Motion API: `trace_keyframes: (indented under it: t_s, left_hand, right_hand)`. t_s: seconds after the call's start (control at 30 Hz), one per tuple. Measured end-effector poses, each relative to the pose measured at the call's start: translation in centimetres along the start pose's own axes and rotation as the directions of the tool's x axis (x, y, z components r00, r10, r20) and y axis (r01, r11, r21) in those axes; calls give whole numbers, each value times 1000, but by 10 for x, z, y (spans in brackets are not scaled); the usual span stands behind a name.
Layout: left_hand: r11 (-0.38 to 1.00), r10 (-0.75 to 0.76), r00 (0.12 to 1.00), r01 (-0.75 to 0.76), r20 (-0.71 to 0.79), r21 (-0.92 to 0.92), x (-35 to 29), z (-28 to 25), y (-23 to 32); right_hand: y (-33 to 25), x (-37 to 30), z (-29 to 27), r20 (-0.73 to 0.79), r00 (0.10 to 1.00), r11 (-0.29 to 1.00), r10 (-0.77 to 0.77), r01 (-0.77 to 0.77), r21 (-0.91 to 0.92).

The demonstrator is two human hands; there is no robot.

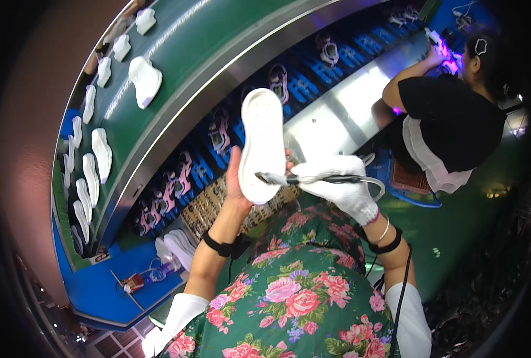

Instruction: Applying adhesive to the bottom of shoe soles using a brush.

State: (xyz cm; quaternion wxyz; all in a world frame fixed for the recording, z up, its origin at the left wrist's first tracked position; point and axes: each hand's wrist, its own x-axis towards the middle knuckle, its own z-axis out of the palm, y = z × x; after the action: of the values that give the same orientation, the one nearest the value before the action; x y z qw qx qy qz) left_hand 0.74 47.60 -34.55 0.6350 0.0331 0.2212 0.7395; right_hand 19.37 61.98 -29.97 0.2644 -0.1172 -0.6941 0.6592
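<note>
A white shoe sole [262,137] with a raised rim stands out in front of me, its hollow inner face toward me. My left hand [235,179], bare, grips its lower end, thumb along the left edge and fingertips showing past the right edge. In a white knitted glove, my right hand [336,182] is closed round the dark handle of a brush [292,179]. The brush tip lies on or just over the lower part of the sole's inner face. A pale tube or cord [377,188] curves near the back of the brush; where it joins is hidden.
A green conveyor belt [182,48] curves past on the left, carrying several white soles [145,82]. Pink shoe uppers [219,134] hang along a blue rack. On the blue table [98,292] is a small bottle [160,272]. A co-worker [450,107] sits at the right.
</note>
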Motion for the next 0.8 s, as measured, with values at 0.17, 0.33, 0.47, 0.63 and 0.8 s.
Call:
trace_keyframes:
  t_s: [0.17, 0.33, 0.47, 0.63, 0.8]
  left_hand:
    - [911, 157, 923, -273, 352, 308, 28, 27, 72]
    - [902, 388, 902, -329, 191, -279, 109, 70, 147]
    - [764, 434, 901, -375, -11, -525, 154, 77, 149]
    - [795, 508, 861, -451, -38, 405, 257, 124, 116]
    - [-529, 697, 598, 58, 395, 847, 367, 97, 154]
  right_hand:
    - [20, -19, -28, -312, 901, 902, 303, -165, 399]
    - [41, -19, -30, -313, 889, 913, 334, -222, 343]
    - [54, -25, -37, -260, 887, 909, 381, -308, 281]
    - [75, -49, -51, -304, 881, 884, 363, -223, 410]
    - [78, -60, -53, -307, 877, 880, 369, -223, 420]
